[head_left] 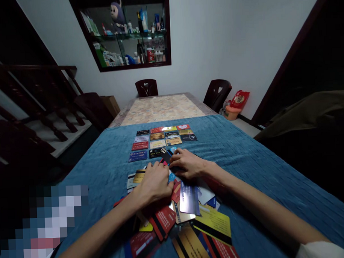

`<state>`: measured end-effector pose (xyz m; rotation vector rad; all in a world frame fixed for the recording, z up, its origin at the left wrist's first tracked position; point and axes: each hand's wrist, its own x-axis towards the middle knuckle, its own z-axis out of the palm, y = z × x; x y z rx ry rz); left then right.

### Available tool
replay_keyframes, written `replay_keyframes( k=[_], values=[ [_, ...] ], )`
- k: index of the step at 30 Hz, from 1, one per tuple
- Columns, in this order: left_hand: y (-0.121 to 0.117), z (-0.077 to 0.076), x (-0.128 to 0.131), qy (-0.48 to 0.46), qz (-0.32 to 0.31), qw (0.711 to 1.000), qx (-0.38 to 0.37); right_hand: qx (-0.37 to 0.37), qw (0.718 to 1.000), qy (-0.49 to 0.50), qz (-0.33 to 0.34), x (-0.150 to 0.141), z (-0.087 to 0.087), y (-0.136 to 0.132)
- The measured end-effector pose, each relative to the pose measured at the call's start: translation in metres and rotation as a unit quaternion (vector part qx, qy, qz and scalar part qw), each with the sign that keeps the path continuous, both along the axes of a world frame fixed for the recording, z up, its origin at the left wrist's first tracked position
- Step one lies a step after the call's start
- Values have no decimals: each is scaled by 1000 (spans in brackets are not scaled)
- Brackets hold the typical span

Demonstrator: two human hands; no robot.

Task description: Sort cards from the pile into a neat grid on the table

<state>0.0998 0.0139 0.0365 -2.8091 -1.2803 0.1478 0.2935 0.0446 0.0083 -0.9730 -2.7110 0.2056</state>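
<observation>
My left hand [158,182] rests over a loose pile of plastic cards, its fingers curled down among them. What lies under its fingertips is hidden. Beside it, my right hand [187,162] has its fingers bent onto a dark card [166,156] at the pile's far edge. Nearer to me in the heap lie a silvery-purple card [189,198], a yellow card [214,221], a gold card [190,243] and red cards [163,219], overlapping at various angles. Beyond my hands, several cards are laid in rows, including a blue card [137,156] and a black card [157,152].
A blue cloth [103,176] covers the near part of the table; patterned tabletop [160,107] shows beyond. Dark chairs [146,87] stand at the far end and sides. A red bag [240,99] sits in an orange tub at right. Shelves [132,35] are set in the wall.
</observation>
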Motion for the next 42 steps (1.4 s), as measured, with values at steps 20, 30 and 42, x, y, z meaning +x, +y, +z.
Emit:
replay_keyframes(
  k=[20,30,42],
  values=[
    [4,6,-4,-24,7,1000,-12,-25,998,51,39,0,6,-3],
    [19,19,-14,-76,20,992,-97,14,994,105,39,-2,-2,2],
    [38,21,-24,-130,-4,983,-127,11,983,168,-69,-5,-12,3]
  ],
)
